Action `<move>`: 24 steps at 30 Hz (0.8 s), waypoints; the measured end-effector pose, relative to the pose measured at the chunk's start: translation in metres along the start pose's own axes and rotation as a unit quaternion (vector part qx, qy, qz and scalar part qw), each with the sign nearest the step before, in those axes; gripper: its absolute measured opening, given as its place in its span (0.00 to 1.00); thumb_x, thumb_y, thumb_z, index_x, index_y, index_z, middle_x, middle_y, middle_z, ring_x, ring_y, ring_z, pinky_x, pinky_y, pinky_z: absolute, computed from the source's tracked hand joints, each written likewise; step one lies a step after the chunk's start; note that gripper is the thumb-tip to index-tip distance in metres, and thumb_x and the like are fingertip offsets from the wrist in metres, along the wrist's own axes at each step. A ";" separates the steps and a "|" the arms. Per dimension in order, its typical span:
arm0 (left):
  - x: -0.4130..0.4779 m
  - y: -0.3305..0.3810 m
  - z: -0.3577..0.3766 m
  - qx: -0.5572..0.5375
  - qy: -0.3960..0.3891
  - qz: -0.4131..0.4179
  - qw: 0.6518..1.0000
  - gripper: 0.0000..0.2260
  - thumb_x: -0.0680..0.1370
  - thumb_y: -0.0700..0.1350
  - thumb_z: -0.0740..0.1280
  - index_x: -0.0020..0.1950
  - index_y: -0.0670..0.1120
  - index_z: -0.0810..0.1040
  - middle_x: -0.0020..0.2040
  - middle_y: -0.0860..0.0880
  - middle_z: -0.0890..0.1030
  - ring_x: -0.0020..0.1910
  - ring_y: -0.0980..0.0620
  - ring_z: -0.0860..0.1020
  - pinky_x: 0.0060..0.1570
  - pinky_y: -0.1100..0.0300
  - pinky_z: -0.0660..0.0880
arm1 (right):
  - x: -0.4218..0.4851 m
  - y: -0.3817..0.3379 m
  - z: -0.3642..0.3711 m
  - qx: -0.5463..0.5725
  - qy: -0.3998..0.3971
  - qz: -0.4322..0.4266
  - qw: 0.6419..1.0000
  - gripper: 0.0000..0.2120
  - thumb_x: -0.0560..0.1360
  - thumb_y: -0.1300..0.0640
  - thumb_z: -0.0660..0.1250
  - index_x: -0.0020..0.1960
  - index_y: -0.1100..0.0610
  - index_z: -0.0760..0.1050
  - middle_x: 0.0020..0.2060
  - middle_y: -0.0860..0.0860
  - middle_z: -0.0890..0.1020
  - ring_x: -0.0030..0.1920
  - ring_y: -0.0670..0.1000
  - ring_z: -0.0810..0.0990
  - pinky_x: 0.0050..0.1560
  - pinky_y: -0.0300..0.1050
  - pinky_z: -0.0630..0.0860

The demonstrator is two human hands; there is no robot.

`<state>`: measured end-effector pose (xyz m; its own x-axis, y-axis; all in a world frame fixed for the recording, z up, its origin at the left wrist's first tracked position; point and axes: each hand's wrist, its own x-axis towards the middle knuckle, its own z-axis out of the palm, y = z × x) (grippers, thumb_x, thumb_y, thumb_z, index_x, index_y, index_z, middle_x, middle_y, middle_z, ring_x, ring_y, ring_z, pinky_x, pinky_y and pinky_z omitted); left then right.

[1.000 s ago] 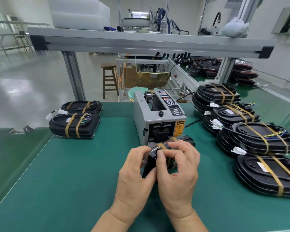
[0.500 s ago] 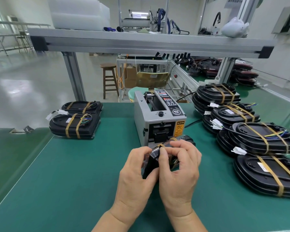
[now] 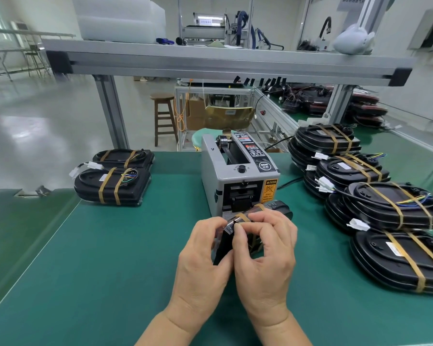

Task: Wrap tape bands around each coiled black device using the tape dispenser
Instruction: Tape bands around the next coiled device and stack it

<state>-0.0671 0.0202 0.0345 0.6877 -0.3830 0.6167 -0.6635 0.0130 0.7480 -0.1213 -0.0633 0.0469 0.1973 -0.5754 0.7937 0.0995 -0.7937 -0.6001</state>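
Head-worn, forward-down, close before tape dispenser (image 3: 238, 176)

The left hand (image 3: 200, 260) and the right hand (image 3: 265, 258) are showing bare, with bare wrists and forearms running to the near edge. The visible fingernails are looking short and plain.

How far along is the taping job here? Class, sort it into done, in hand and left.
Done: the two devices on the left and the stacks on the right carry tan bands. In hand: the left hand and right hand grip one device on edge before the tape dispenser, a thumb on its band. Left: finishing this one; no unbanded device shows.
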 end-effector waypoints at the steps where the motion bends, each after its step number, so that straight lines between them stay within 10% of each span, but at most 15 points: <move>1: 0.000 0.001 0.000 0.001 -0.001 0.000 1.000 0.16 0.72 0.42 0.72 0.56 0.54 0.75 0.51 0.55 0.78 0.52 0.50 0.80 0.50 0.52 0.80 | 0.000 0.001 0.000 0.000 -0.003 -0.003 1.000 0.04 0.72 0.63 0.71 0.38 0.61 0.80 0.45 0.51 0.79 0.55 0.55 0.76 0.62 0.42 0.70; 24: -0.001 0.002 -0.002 0.008 -0.016 -0.011 1.000 0.17 0.71 0.37 0.74 0.56 0.50 0.76 0.51 0.55 0.79 0.52 0.50 0.80 0.51 0.53 0.80 | 0.010 0.016 -0.022 0.022 -0.126 -0.098 0.987 0.04 0.73 0.58 0.73 0.47 0.57 0.84 0.48 0.46 0.82 0.57 0.54 0.76 0.62 0.44 0.70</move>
<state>-0.0686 0.0219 0.0360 0.6933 -0.4123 0.5911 -0.6528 -0.0117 0.7575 -0.1390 -0.0863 0.0477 0.4063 -0.3395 0.8483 0.2008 -0.8725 -0.4454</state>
